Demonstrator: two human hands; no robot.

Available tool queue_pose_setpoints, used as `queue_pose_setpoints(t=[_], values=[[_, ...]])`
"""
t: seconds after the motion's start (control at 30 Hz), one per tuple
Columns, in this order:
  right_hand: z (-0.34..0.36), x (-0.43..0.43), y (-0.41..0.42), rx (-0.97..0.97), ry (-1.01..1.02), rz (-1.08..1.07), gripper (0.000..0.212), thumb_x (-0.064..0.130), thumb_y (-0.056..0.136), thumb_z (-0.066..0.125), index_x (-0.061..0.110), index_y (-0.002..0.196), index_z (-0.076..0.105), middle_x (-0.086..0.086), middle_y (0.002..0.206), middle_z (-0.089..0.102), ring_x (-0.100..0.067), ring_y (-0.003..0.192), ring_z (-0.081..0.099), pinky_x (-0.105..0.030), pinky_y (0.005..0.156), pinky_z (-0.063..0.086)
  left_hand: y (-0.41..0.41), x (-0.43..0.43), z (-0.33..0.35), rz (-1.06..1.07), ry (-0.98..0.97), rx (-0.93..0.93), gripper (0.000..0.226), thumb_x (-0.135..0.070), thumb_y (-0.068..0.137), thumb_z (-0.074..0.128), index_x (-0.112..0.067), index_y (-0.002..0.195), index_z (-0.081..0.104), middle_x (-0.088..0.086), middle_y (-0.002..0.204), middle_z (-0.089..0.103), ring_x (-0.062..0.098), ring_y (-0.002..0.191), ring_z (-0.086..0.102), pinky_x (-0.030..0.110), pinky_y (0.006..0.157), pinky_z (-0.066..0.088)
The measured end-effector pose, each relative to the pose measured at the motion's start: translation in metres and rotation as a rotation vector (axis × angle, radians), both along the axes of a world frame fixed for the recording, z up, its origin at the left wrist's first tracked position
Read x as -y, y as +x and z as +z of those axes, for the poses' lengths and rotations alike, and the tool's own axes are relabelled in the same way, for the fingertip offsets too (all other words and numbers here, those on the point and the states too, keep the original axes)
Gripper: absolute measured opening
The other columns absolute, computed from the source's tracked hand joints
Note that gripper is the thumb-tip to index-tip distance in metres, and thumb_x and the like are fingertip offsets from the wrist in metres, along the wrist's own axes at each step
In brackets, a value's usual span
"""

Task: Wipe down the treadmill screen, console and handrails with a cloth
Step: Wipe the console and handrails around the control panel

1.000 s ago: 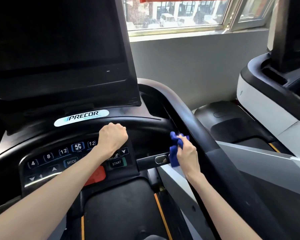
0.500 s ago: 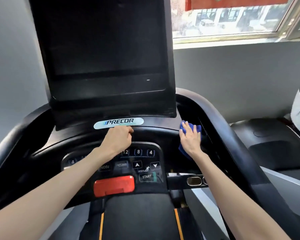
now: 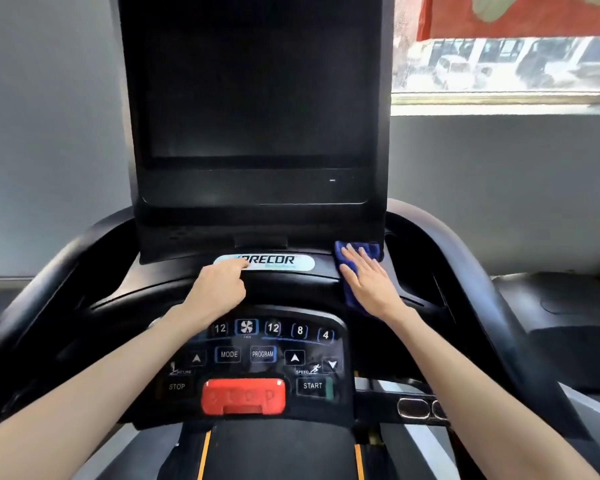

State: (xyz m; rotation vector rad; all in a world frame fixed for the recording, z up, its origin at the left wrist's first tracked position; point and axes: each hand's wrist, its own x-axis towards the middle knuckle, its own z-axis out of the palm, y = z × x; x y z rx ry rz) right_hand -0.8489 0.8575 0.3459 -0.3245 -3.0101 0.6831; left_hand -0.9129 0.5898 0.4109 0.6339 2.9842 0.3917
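Reading outward from the red stop key [image 3: 243, 396] at 6 o'clock: my left hand [image 3: 219, 289], curled and empty, braces on the console [image 3: 291, 282]; my right hand [image 3: 371, 285], flat, presses the blue cloth [image 3: 373, 251] at 3 o'clock of the PRECOR badge [image 3: 281, 262], up from the handrail [image 3: 465, 271]. Screen [image 3: 253, 91], 12 o'clock, probably next.

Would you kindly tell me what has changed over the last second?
The right hand moved from the right handrail forward and inward onto the console below the screen, its grip on the bunched blue cloth opening into a flat press. The left hand stayed curled by the Precor badge.
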Motion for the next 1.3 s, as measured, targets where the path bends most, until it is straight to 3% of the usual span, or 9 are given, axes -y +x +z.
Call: queue_pose_setpoints(t=[0.1, 0.27, 0.37, 0.5, 0.57, 0.7, 0.83, 1.1, 1.3], values=[[0.003, 0.016, -0.004, 0.059, -0.004, -0.053, 0.052, 0.040, 0.102, 0.019, 0.025, 0.150, 0.009, 0.010, 0.157, 0.002, -0.011, 0.145, -0.005, -0.031, 0.117, -0.003, -0.006, 0.010, -0.001, 0.046, 0.028, 0.009, 0.053, 0.003, 0.084, 0.041, -0.012, 0.134, 0.051, 0.007, 0.135, 0.055, 0.030, 0.118, 0.053, 0.034, 0.100, 0.037], [0.027, 0.085, -0.046, 0.174, -0.048, 0.204, 0.052, 0.040, 0.102, 0.014, 0.026, 0.150, 0.001, 0.012, 0.157, -0.007, -0.012, 0.144, -0.013, -0.034, 0.115, -0.010, -0.013, 0.018, -0.003, 0.108, 0.041, 0.015, 0.054, 0.003, 0.082, 0.041, -0.013, 0.133, 0.051, 0.008, 0.132, 0.057, 0.029, 0.116, 0.053, 0.035, 0.099, 0.038], [0.034, 0.123, -0.069, 0.254, -0.022, 0.280, 0.055, 0.042, 0.101, 0.012, 0.023, 0.150, -0.002, 0.011, 0.157, -0.009, -0.014, 0.143, -0.016, -0.036, 0.115, -0.011, -0.012, 0.023, -0.003, 0.132, -0.014, 0.004, 0.055, 0.001, 0.082, 0.044, -0.013, 0.135, 0.050, 0.008, 0.134, 0.055, 0.028, 0.120, 0.052, 0.035, 0.100, 0.036], [0.037, 0.131, -0.069, 0.215, -0.020, 0.318, 0.054, 0.042, 0.101, 0.014, 0.023, 0.150, 0.001, 0.009, 0.158, -0.007, -0.014, 0.144, -0.014, -0.036, 0.115, -0.009, -0.019, 0.037, -0.004, 0.145, -0.019, 0.051, 0.055, 0.002, 0.081, 0.044, -0.012, 0.134, 0.052, 0.009, 0.134, 0.055, 0.029, 0.123, 0.050, 0.036, 0.104, 0.038], [0.035, 0.113, -0.057, 0.158, -0.010, 0.258, 0.052, 0.041, 0.102, 0.017, 0.024, 0.150, 0.007, 0.009, 0.158, -0.003, -0.014, 0.144, -0.009, -0.034, 0.115, -0.007, -0.024, 0.046, -0.004, 0.161, 0.013, 0.076, 0.056, 0.004, 0.080, 0.043, -0.012, 0.133, 0.052, 0.009, 0.135, 0.055, 0.029, 0.123, 0.050, 0.039, 0.106, 0.037], [0.019, 0.053, -0.015, 0.086, -0.009, -0.114, 0.053, 0.040, 0.102, 0.020, 0.022, 0.150, 0.008, 0.008, 0.158, 0.001, -0.012, 0.145, -0.005, -0.033, 0.117, -0.003, -0.029, 0.061, -0.007, 0.177, 0.044, 0.109, 0.055, 0.003, 0.082, 0.042, -0.012, 0.134, 0.051, 0.008, 0.137, 0.053, 0.028, 0.126, 0.048, 0.039, 0.108, 0.036], [0.017, 0.043, -0.008, 0.127, -0.079, -0.202, 0.052, 0.036, 0.102, 0.019, 0.020, 0.150, 0.005, 0.006, 0.158, -0.002, -0.015, 0.145, -0.008, -0.034, 0.116, -0.007, -0.031, 0.077, -0.012, 0.178, 0.084, 0.144, 0.056, 0.003, 0.083, 0.042, -0.013, 0.136, 0.049, 0.007, 0.138, 0.052, 0.028, 0.128, 0.046, 0.039, 0.108, 0.036], [0.031, 0.166, -0.076, 0.178, 0.096, 0.145, 0.055, 0.040, 0.102, 0.016, 0.020, 0.150, -0.002, 0.007, 0.158, -0.008, -0.017, 0.144, -0.013, -0.034, 0.115, -0.010, -0.048, 0.145, -0.010, 0.270, 0.120, 0.140, 0.054, 0.002, 0.087, 0.042, -0.015, 0.138, 0.047, 0.008, 0.139, 0.051, 0.029, 0.128, 0.046, 0.033, 0.106, 0.033], [0.032, 0.260, -0.117, 0.226, 0.229, 0.271, 0.059, 0.040, 0.102, 0.014, 0.013, 0.149, -0.005, 0.001, 0.158, -0.011, -0.022, 0.144, -0.015, -0.038, 0.117, -0.010, -0.053, 0.205, -0.020, 0.298, 0.135, 0.146, 0.053, 0.001, 0.086, 0.042, -0.013, 0.137, 0.048, 0.004, 0.142, 0.049, 0.026, 0.131, 0.044, 0.031, 0.109, 0.031]])
